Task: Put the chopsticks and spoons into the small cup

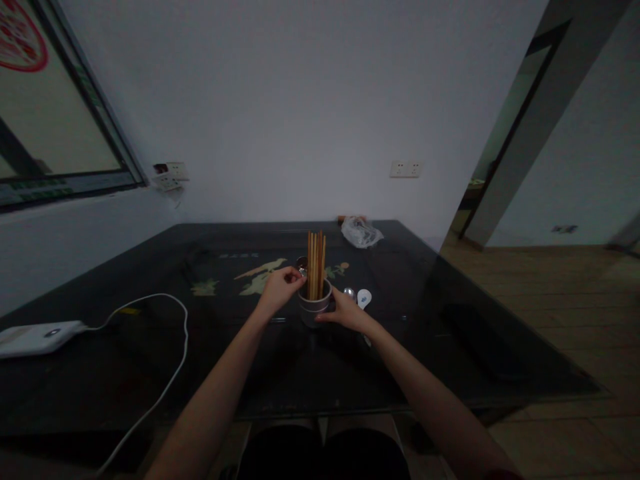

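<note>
A small pale cup (315,308) stands near the middle of the dark glass table (450,373) and holds several upright wooden chopsticks (316,265). My left hand (281,287) is at the cup's left rim, fingers pinched on a spoon (301,265) whose bowl shows just above them. My right hand (345,311) is wrapped round the cup's right side. A metal spoon (349,293) and a white spoon (364,298) lie on the table just right of that hand.
A white device (35,337) with a white cable (167,347) lies at the left. A crumpled clear plastic bag (361,232) sits at the table's far edge by the wall. A dark flat object (480,337) lies at the right. Wooden floor and a doorway are on the right.
</note>
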{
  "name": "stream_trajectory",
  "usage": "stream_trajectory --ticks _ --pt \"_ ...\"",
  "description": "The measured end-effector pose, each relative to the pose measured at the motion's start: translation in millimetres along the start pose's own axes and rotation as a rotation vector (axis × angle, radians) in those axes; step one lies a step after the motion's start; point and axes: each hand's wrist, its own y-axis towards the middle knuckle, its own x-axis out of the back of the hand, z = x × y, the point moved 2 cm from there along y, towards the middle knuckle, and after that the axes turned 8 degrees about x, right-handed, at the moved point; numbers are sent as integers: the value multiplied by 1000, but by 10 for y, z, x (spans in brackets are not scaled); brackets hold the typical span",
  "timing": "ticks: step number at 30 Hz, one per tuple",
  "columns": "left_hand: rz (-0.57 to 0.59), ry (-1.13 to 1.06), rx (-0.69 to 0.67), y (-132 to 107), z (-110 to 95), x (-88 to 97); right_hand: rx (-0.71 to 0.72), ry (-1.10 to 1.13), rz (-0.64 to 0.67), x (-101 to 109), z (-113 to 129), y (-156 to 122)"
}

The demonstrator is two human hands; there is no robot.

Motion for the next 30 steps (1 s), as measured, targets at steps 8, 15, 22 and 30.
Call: stream_trajectory --ticks 8,15,22,30 --pt "-16 -93 30 50 47 33 18 34 1 -25 -109 4" --pt "-1 -182 38 70 76 55 23 -2 5 -7 -48 1" --pt "34 -131 53 41 78 -33 6 -2 11 4 -8 -4" --pt "18 -92 -2 28 89 -57 3 4 8 -7 -41 -3"
